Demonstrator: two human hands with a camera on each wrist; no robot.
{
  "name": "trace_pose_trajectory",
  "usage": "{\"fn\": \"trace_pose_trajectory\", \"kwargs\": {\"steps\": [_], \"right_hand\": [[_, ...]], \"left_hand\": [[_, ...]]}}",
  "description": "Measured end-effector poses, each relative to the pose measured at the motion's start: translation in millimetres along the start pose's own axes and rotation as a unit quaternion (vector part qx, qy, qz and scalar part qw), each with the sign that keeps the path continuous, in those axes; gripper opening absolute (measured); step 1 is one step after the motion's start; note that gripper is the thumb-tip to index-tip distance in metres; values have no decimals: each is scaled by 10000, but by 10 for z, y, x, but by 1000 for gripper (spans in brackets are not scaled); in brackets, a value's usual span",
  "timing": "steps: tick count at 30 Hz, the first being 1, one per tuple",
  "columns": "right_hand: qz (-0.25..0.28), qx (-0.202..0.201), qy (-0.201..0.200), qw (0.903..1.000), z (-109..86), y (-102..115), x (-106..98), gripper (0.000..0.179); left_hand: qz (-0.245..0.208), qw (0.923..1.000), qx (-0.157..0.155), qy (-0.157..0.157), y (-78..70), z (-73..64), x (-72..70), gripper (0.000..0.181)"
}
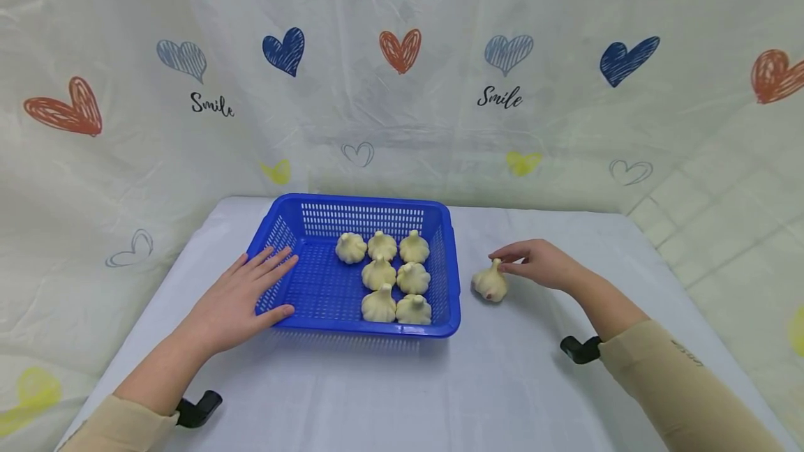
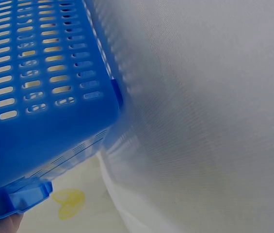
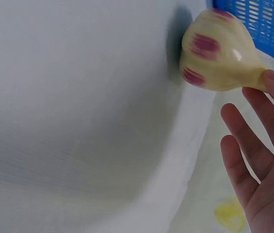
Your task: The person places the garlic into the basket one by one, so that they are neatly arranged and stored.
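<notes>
Between thumb and forefinger, my right hand (image 1: 543,264) pinches the stem of a garlic bulb (image 1: 489,283), just right of the blue basket (image 1: 285,324). Purple streaks mark this bulb (image 3: 219,51) in the right wrist view, and the other fingers of the right hand (image 3: 267,145) are spread loosely below the stem. My left hand (image 1: 232,302) lies with straight, spread fingers over the basket's left rim. Inside the basket, several pale garlic bulbs (image 1: 379,273) stand stem-up in its right half. In the left wrist view the slotted basket wall (image 2: 40,116) fills the upper left.
A white cloth covers the table (image 1: 402,389) beneath the basket. Behind it hangs a pale curtain (image 1: 402,117) printed with hearts and the word Smile. Black wrist straps (image 1: 581,350) show at both sleeve ends.
</notes>
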State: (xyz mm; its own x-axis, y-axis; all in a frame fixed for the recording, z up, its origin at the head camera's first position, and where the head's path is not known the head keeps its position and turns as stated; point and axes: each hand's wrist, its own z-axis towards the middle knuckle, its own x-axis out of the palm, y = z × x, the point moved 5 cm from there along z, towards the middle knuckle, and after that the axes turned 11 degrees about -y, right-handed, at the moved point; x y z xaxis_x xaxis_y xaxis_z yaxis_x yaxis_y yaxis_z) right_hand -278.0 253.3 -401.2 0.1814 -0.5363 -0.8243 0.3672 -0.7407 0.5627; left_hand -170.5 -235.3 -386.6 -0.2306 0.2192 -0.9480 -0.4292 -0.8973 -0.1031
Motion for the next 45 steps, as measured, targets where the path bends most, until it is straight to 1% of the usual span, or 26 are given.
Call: {"fn": "trace_pose_trajectory", "kwargs": {"steps": [4, 8, 16, 20, 24, 29, 34, 39, 45], "right_hand": [[-2, 69, 26, 10000, -13, 13, -13, 32], [60, 57, 33, 10000, -18, 57, -41, 30], [-9, -1, -13, 10000, 10, 237, -165, 30], [-49, -128, -43, 9999, 38, 338, -220, 28], [-181, -128, -182, 9996, 71, 414, -294, 27], [-194, -76, -395, 9990, 97, 503, -410, 27], [-182, -164, -447, 9987, 115, 622, -495, 29], [-87, -177, -462, 9987, 150, 701, -533, 29], [55, -4, -387, 9992, 246, 818, -518, 32]], "left_hand": [[-14, 9999, -44, 97, -3, -2, 6, 81], [11, 9999, -48, 115, -7, 7, 8, 81], [43, 9999, -33, 88, -4, 2, 7, 81], [36, 10000, -35, 71, 4, -4, 9, 82], [34, 10000, -32, 72, 5, -4, 4, 82], [25, 10000, -10, 64, 2, 0, 0, 82], [35, 10000, 26, -40, -8, -4, -17, 81], [2, 10000, 28, -54, -19, -1, -22, 80], [10, 10000, 23, -58, -15, 3, -19, 80]]}}
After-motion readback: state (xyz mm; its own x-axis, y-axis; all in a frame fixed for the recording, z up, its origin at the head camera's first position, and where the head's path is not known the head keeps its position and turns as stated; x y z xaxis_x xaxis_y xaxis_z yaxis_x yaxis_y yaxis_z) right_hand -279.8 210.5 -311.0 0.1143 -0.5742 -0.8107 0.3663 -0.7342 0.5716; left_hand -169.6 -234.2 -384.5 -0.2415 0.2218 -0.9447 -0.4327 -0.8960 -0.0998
